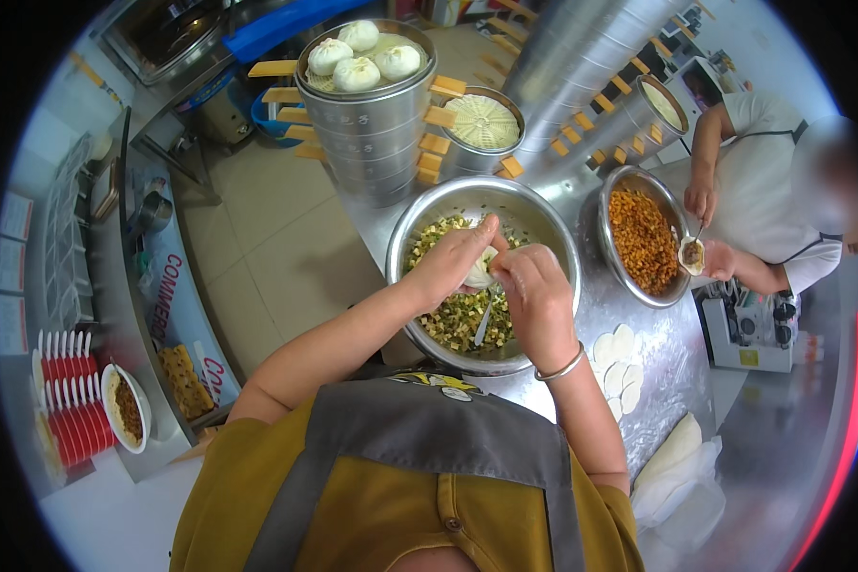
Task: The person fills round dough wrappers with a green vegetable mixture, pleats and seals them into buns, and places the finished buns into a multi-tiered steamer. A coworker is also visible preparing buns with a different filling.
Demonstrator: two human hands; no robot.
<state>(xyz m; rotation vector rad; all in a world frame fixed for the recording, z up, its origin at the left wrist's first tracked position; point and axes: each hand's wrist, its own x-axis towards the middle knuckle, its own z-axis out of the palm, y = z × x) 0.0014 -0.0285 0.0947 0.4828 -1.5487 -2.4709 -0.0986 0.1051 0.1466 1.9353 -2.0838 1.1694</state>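
Over a large steel bowl, my left hand cups a partly pleated dough bun, its thumb raised along the edge. The fingertips of my right hand pinch the bun's rim from the other side; a metal bangle circles that wrist. Both hands hide much of the bun. Diced filling with chopped greens covers the bowl's bottom, and a metal spoon stands in it. Right of the bowl, several round dough wrappers lie on the floury steel table.
Across the table, a co-worker spoons filling into a wrapper beside a bowl of orange-brown filling. Stacked steamers with wooden handles hold several buns. A dough roll lies by plastic film at lower right.
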